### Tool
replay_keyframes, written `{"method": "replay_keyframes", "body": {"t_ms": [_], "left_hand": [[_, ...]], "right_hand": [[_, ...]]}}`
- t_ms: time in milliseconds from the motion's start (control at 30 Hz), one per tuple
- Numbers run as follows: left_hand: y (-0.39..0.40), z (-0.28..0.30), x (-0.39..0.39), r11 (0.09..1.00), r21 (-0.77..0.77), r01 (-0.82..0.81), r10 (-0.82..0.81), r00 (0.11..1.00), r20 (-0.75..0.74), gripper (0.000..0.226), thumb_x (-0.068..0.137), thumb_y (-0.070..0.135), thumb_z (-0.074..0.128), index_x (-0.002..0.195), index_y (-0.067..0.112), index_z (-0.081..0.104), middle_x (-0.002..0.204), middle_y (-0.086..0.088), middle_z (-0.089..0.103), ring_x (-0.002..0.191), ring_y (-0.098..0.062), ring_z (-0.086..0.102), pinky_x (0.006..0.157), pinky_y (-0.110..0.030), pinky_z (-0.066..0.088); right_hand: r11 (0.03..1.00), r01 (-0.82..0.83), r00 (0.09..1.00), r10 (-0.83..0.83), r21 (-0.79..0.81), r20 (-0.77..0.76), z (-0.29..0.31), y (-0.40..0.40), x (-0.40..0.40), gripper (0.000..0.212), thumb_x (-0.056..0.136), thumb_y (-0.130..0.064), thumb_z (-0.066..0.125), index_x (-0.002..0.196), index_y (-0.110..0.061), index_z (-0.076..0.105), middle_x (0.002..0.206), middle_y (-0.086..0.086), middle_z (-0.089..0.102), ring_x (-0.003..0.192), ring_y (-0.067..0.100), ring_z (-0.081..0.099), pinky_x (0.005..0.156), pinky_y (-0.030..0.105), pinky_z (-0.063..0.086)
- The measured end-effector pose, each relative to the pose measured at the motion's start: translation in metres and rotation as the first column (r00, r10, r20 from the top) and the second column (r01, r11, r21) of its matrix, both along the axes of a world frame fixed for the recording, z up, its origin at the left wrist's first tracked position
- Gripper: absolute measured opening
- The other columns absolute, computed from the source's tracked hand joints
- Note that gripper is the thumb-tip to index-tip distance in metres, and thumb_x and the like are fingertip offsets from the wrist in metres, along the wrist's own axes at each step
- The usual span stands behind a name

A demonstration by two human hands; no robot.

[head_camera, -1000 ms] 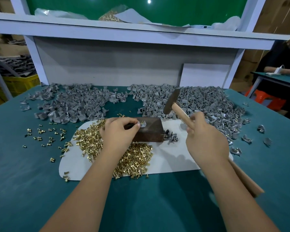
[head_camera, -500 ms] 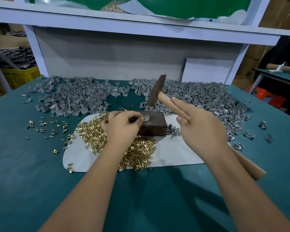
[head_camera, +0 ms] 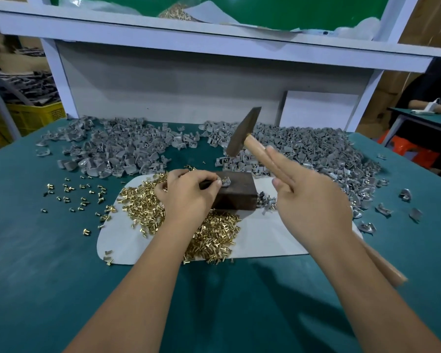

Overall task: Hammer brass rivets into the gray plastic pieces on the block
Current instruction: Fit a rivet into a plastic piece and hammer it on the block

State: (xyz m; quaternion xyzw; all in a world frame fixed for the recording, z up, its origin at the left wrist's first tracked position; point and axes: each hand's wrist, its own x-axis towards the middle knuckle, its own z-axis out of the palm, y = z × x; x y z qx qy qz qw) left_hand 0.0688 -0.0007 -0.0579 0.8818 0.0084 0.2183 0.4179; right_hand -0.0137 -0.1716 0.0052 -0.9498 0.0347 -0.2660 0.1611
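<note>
On dark block (head_camera: 236, 193), gray plastic piece (head_camera: 225, 182), brass rivet, wooden-handled hammer (head_camera: 250, 138) raised.

Bare green tabletop (head_camera: 36, 276): open from 4 through 8 o'clock. Gray plastic heaps (head_camera: 117, 146) fill 10 to 2 o'clock. Loose rivet pile (head_camera: 143, 207) lies at 9 o'clock of the block (head_camera: 236, 193). Back panel (head_camera: 176, 98) and shelf (head_camera: 214, 39) close 12 o'clock.
</note>
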Motion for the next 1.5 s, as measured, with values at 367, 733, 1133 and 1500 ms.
{"method": "replay_keyframes", "body": {"t_ms": [367, 733, 1133, 1500], "left_hand": [[0.001, 0.0, 0.0, 1.0, -0.015, 0.014, -0.014, 1.0, -0.012, 0.011, 0.085, 0.045, 0.07, 0.075, 0.049, 0.066, 0.082, 0.03, 0.051, 0.121, -0.002, 0.029, 0.1, -0.037, 0.011], [0.001, 0.0, 0.002, 1.0, 0.007, 0.003, -0.003, 1.0, -0.029, 0.021, 0.086, 0.048, 0.068, 0.067, 0.052, 0.06, 0.08, 0.033, 0.049, 0.117, 0.0, 0.027, 0.102, -0.041, 0.013], [0.0, 0.003, 0.001, 0.999, -0.046, 0.005, -0.006, 1.0, -0.031, 0.004, 0.085, 0.049, 0.069, 0.081, 0.048, 0.069, 0.082, 0.033, 0.046, 0.116, 0.001, 0.025, 0.105, -0.042, 0.013], [-0.001, 0.0, 0.004, 0.999, 0.003, -0.044, 0.044, 0.999, -0.024, 0.005, 0.084, 0.047, 0.071, 0.087, 0.044, 0.074, 0.12, 0.015, 0.057, 0.128, -0.001, 0.026, 0.11, -0.044, 0.01]], "right_hand": [[0.997, -0.004, 0.999, 0.0, -0.079, -0.051, -0.004, 0.007, -0.005, 0.057, 0.094, -0.029, 0.05, 0.137, -0.06, 0.027, 0.086, -0.004, 0.066, 0.065, 0.021, 0.053, 0.056, 0.031, 0.039], [0.998, -0.012, 0.997, 0.008, -0.054, -0.076, -0.009, 0.01, -0.008, 0.057, 0.095, -0.03, 0.048, 0.139, -0.059, 0.025, 0.088, -0.003, 0.064, 0.065, 0.02, 0.051, 0.054, 0.029, 0.039], [0.997, 0.014, 0.998, -0.019, -0.079, -0.064, -0.013, 0.015, -0.007, 0.058, 0.096, -0.026, 0.046, 0.14, -0.057, 0.025, 0.085, 0.0, 0.062, 0.059, 0.02, 0.04, 0.048, 0.029, 0.028], [0.984, 0.073, 0.997, -0.066, -0.162, 0.048, -0.017, 0.025, -0.016, 0.071, 0.085, -0.015, 0.061, 0.142, -0.048, 0.035, 0.08, 0.002, 0.059, 0.054, 0.022, 0.032, 0.044, 0.023, 0.011]]}}
